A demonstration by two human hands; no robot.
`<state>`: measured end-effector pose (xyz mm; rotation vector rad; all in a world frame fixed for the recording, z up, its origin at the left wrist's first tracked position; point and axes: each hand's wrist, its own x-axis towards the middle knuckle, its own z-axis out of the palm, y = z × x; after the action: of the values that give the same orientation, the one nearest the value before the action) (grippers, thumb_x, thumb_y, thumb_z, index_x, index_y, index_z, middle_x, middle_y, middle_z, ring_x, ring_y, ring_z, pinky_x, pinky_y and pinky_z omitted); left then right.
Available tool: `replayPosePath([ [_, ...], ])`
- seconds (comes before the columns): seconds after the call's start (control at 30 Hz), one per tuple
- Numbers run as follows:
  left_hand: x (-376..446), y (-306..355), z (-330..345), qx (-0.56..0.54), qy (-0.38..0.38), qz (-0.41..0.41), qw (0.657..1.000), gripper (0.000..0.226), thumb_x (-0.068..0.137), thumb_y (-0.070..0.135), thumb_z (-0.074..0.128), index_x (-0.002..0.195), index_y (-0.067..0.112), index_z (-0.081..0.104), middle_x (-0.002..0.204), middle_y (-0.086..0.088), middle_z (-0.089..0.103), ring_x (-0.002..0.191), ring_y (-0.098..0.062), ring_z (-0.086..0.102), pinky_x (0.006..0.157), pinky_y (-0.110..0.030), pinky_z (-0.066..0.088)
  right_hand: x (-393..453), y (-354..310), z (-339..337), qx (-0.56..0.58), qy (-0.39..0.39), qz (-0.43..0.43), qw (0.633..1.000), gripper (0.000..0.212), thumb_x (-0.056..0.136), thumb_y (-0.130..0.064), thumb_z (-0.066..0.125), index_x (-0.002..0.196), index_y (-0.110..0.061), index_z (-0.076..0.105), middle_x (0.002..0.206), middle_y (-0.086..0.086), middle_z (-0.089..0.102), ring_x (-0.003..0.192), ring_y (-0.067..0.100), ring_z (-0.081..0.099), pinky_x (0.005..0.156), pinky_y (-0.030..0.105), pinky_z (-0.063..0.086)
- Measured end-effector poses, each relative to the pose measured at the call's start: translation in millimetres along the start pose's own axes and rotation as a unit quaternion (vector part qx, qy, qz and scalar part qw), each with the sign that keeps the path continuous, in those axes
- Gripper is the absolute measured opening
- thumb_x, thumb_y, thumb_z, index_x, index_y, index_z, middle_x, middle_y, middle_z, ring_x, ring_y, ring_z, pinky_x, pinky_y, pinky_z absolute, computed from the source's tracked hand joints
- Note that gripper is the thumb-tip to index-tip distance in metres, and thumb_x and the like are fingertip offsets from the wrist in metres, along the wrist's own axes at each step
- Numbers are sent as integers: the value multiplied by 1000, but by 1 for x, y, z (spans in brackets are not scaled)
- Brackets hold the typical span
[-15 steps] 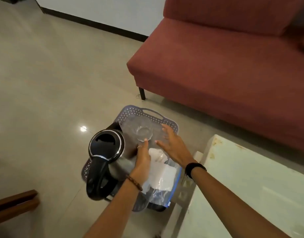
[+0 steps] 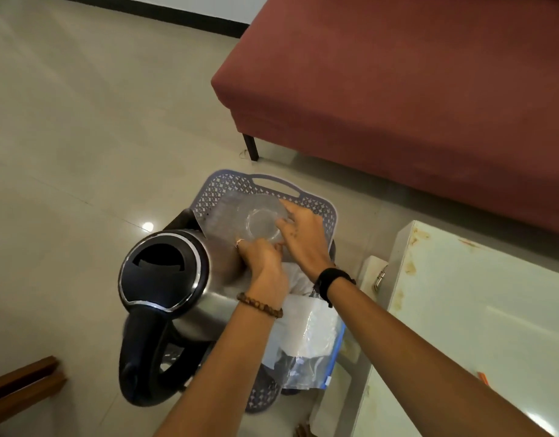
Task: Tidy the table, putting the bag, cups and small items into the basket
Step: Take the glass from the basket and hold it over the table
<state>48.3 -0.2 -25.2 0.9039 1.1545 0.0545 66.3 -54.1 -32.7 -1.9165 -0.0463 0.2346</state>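
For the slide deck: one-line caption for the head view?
Both hands, left hand and right hand, settle a clear cup into the basket beside the kettle.

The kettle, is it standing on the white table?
No, the kettle sits in the grey basket on the floor, left of the white table.

The right hand (image 2: 298, 234) has been moved from just beside the glass cup (image 2: 261, 223) onto it, and its fingers are now laid against the cup's right rim, where before they were spread clear of it. The left hand (image 2: 264, 263) has been curled tighter under the cup's near edge. The cup is now held between both hands over the basket (image 2: 316, 203).
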Motion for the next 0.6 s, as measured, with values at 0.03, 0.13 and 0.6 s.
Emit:
replayPosePath([
  [0.03,-13,-2,-1,-7,-11,33,999,38,97,13,30,134,10,37,130,-18,53,112,-28,58,100,-40,46,-7,-2,-7,9,15,-16,1000,30,89,3,46,113,-4,64,92,14,71,81,26,65,73,29,55],
  [0.13,-48,-18,-7,37,-78,158,984,42,93,6,41,134,14,39,116,-11,64,101,-22,65,87,-35,56,-33,-8,-35,64,74,-16,995,40,90,1,48,129,-9,55,99,24,69,83,36,65,75,44,57],
  [0.6,-238,-208,-27,227,-234,2,945,49,79,0,61,125,17,56,115,-1,62,82,-6,67,63,-12,54,-293,61,-240,171,228,132,949,47,85,-5,57,93,-50,67,98,-23,71,94,3,67,67,20,57],
])
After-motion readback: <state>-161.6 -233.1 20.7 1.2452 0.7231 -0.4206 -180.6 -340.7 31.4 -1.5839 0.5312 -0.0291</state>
